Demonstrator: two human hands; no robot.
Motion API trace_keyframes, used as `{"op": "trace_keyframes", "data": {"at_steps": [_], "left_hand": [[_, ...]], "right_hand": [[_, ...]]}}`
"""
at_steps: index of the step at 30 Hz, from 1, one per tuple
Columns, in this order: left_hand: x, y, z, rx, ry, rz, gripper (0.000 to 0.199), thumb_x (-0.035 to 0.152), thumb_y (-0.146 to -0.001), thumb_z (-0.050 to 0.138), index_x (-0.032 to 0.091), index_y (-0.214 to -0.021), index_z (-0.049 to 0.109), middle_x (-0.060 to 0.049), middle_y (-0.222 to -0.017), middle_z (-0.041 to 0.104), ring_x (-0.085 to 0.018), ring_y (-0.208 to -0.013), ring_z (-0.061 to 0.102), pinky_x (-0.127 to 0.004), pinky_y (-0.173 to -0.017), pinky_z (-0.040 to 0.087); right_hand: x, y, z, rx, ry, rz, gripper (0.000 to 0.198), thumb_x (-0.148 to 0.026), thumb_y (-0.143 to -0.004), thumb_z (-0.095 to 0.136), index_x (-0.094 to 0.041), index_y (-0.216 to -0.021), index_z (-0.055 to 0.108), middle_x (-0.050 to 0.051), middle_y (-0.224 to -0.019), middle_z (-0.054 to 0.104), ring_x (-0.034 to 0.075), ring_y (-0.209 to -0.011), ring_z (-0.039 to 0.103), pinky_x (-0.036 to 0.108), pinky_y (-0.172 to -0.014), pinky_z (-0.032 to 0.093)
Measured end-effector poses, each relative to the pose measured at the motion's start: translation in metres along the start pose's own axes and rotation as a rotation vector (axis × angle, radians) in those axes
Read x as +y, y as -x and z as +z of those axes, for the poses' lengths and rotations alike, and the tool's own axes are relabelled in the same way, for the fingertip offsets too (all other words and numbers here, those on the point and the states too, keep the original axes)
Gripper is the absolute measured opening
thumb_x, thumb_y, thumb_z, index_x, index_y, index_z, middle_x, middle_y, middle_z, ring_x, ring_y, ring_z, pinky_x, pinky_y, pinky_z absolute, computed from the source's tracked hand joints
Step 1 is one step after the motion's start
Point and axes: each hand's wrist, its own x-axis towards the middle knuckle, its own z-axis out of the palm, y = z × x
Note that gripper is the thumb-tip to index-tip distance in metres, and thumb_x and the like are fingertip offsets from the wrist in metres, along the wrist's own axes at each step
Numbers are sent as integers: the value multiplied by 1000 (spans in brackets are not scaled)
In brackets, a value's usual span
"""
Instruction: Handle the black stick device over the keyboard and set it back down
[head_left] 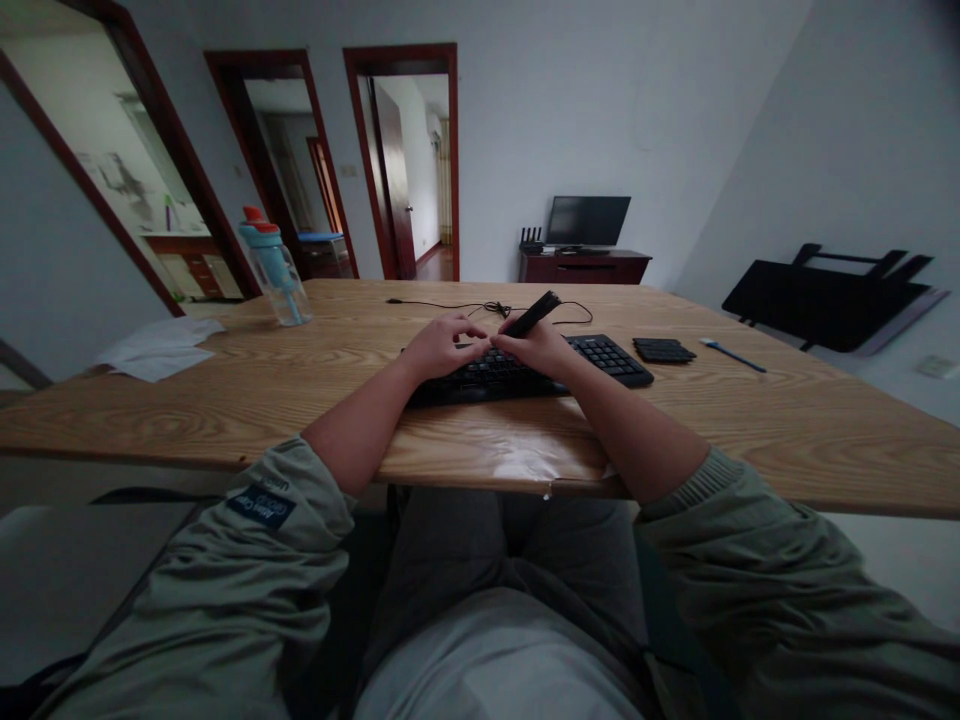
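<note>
A black keyboard (611,360) lies near the table's front edge, partly covered by my hands and forearms. My left hand (446,345) rests over its left part with the thumb and index finger apart, and I see nothing in it. Over the middle of the keyboard, my right hand (536,350) is closed around a dark, brush-like stick (534,314). The stick tilts up to the right, and its upper end looks rough. Its lower end is close to both hands' fingertips; whether it touches the keys I cannot tell.
Right of the keyboard lie a ridged black piece (664,350) and a blue toothbrush (735,356). Behind it runs a tangled black cable (495,308). A clear bottle with red lid (276,270) and white paper (157,348) occupy the table's (330,400) left side.
</note>
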Motion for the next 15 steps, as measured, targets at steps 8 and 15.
{"op": "trace_keyframes", "data": {"at_steps": [8,15], "left_hand": [[-4,2,-5,-109,-6,-48,19,33,-81,67,18,-88,77,-4,-81,73,-16,-73,61,-28,-69,47],[-8,2,-2,-160,-16,-24,17,31,-79,68,20,-88,77,-2,-79,72,-15,-73,62,-27,-69,46]], "right_hand": [[9,1,5,-29,43,118,17,-31,-76,72,-19,-71,63,-2,-54,56,12,-49,49,24,-46,40],[18,1,6,-58,4,87,18,-35,-78,71,-18,-75,64,-3,-55,56,11,-49,49,22,-44,38]]}}
